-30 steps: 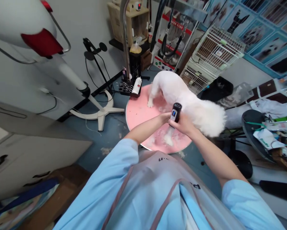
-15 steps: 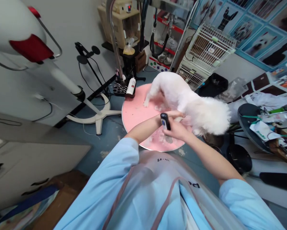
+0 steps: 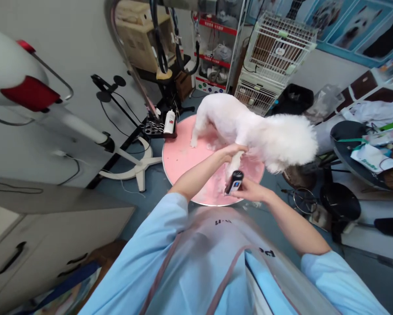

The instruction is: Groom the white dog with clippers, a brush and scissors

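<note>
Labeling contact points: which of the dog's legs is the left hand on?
The hind leg nearest the person: the left hand rests at its top. The front leg, by the bottle, stands untouched.

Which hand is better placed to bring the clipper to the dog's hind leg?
Likely the right hand: it grips the clipper just beside the dog's hind leg, while the left hand holds that leg.

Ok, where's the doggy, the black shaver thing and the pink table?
dog (image 3: 249,127), head view, on its back.
clipper (image 3: 234,182), head view, on its black body.
pink table (image 3: 180,155), head view, on its bare top.
</note>
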Motion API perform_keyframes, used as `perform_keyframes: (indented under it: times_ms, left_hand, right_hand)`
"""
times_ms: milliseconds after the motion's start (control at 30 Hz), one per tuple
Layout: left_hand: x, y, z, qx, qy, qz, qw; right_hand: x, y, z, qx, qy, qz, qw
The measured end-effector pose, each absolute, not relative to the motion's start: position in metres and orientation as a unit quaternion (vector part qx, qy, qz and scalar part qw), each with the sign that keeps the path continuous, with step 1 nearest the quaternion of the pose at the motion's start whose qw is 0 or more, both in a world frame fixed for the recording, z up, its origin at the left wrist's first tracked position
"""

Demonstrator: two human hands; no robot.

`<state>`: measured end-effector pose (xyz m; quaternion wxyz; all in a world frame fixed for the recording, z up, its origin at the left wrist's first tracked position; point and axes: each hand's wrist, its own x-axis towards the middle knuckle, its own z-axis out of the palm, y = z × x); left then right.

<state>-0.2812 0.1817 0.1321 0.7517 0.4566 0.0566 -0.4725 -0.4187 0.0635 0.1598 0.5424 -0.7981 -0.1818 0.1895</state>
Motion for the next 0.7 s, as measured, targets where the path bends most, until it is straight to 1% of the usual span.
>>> perform_keyframes:
  times_ms: [100, 133, 167, 267, 300, 333, 433, 467, 500, 633, 700]
  left_hand:
    - [-0.283, 0.182, 0.138, 0.468, 0.043, -0.494, 0.731]
    - [-0.284, 0.182, 0.139, 0.465, 0.045, -0.499, 0.73]
    - [-0.284, 0.183, 0.14, 0.461, 0.048, -0.502, 0.73]
    - [-0.284, 0.187, 0.14, 0.444, 0.057, -0.49, 0.748]
    - [-0.284, 0.189, 0.139, 0.438, 0.061, -0.485, 0.754]
    - [-0.283, 0.19, 0.138, 0.433, 0.065, -0.482, 0.759]
    - [-0.276, 0.194, 0.136, 0.413, 0.078, -0.478, 0.772]
    - [-0.272, 0.195, 0.136, 0.405, 0.082, -0.471, 0.779]
    - [-0.268, 0.196, 0.135, 0.398, 0.086, -0.463, 0.787]
    - [-0.257, 0.205, 0.133, 0.396, 0.095, -0.44, 0.8]
    - [-0.258, 0.209, 0.128, 0.401, 0.1, -0.441, 0.797]
  right_hand:
    - [-0.41, 0.053, 0.168, -0.787, -0.131, 0.065, 0.599]
    - [-0.407, 0.051, 0.169, -0.784, -0.121, 0.049, 0.607]
    - [-0.406, 0.05, 0.17, -0.782, -0.119, 0.062, 0.609]
    - [-0.411, 0.049, 0.162, -0.771, -0.138, 0.193, 0.591]
    - [-0.413, 0.049, 0.159, -0.765, -0.138, 0.22, 0.589]
    - [-0.414, 0.047, 0.156, -0.759, -0.127, 0.215, 0.601]
    - [-0.407, 0.043, 0.149, -0.733, -0.063, 0.087, 0.672]
    - [-0.403, 0.043, 0.146, -0.723, -0.052, 0.056, 0.686]
    - [-0.4, 0.043, 0.143, -0.718, -0.055, 0.054, 0.692]
    - [-0.407, 0.038, 0.116, -0.715, -0.084, 0.199, 0.665]
    - [-0.417, 0.032, 0.095, -0.697, -0.015, 0.214, 0.684]
